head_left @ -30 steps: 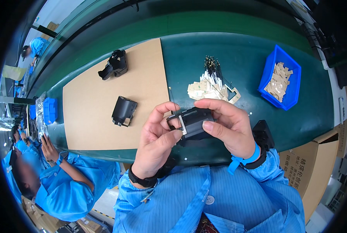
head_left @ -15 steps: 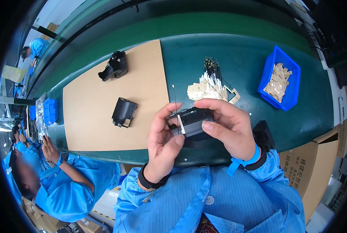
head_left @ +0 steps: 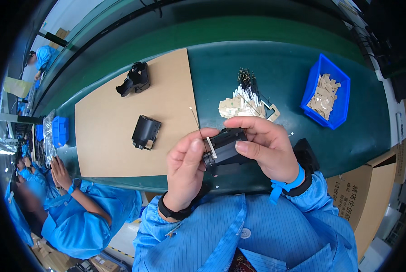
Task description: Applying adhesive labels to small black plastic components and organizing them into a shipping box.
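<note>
Between my hands, above the table's near edge, is a black plastic housing (head_left: pixel 232 147), held tilted. My right hand (head_left: pixel 271 147) grips its right end, thumb on the near face and fingers along the far side. A narrow white strip (head_left: pixel 211 148) lies across the housing's left part. From it a thin black cable (head_left: pixel 195 119) with a small light tip runs up and to the left. My left hand (head_left: pixel 184 163) is closed, thumb and forefinger pinching the cable beside the strip. The exact contact is partly hidden by the fingers.
Two black plastic parts (head_left: pixel 146 132) (head_left: pixel 135 80) rest on a brown cardboard sheet (head_left: pixel 175 90). Beyond my hands lies a pile of white-and-black cables (head_left: pixel 248 93) with beige adhesive pieces (head_left: pixel 232 106). A blue bin (head_left: pixel 343 97) holds more pieces. A co-worker's hand (head_left: pixel 61 174) is at left.
My left thumb has moved up off the housing's near left end to the cable, uncovering that end. The cable's free tip has swung left and down. The housing tilts slightly more.
</note>
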The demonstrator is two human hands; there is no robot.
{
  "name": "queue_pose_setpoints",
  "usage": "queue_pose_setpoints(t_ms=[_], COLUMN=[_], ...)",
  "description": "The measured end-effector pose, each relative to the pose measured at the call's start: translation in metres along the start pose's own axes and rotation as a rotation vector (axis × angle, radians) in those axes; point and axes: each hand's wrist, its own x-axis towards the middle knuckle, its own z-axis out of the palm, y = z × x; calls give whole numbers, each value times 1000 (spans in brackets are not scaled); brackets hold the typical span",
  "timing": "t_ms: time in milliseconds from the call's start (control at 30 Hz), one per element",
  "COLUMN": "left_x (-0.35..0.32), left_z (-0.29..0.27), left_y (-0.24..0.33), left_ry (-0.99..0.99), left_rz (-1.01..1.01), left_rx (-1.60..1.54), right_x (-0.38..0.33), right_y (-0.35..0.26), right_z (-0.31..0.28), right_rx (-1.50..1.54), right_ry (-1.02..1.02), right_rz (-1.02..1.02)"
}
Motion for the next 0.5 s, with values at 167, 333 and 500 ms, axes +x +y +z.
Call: queue_pose_setpoints(t_ms=[167, 333, 500], left_x=[0, -1, -1], left_z=[-8, -7, -7], left_y=[3, 2, 3], left_ry=[-193, -191, -209], left_rz=[-40, -57, -59], left_rx=[-81, -53, -59], right_x=[3, 4, 6], right_y=[-5, -4, -3], right_z=[-1, -5, -6], right_rx=[89, 73, 42], right_ry=[0, -1, -13], right_rz=[50, 38, 6])
